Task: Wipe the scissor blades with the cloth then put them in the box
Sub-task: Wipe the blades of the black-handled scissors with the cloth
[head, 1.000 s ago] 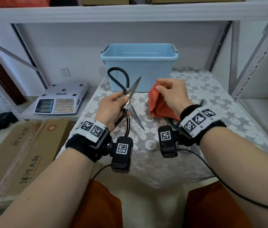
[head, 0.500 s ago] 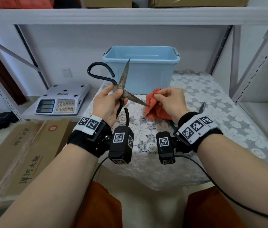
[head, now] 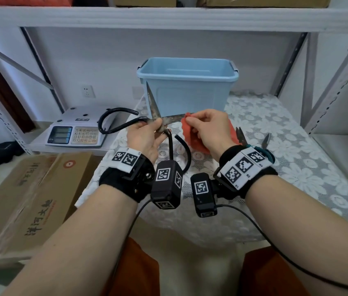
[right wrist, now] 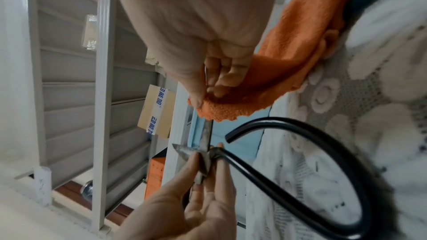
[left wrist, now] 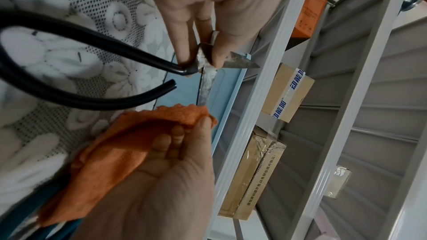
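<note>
Old iron scissors (head: 158, 118) with black loop handles are spread wide open in front of me. My left hand (head: 147, 135) pinches them at the pivot (left wrist: 203, 59) (right wrist: 205, 160). One blade points up in front of the light blue box (head: 188, 86); the other points right. My right hand (head: 207, 129) holds an orange cloth (head: 192, 135) (left wrist: 129, 143) (right wrist: 289, 61) folded over the tip of the right-pointing blade (left wrist: 205, 88) (right wrist: 206, 134), thumb and fingers pinching through the cloth. The blue box stands open at the back of the table.
A lace cloth (head: 286, 146) covers the table. Two more pairs of scissors (head: 252, 139) lie on it by my right wrist. A weighing scale (head: 77, 131) sits on a low shelf to the left, cardboard boxes (head: 25, 199) below it. Metal shelf posts (head: 339, 71) flank the table.
My left hand has turned the scissors counter-clockwise, so one blade points right. My right hand has brought the cloth up and closed it over that blade's tip.
</note>
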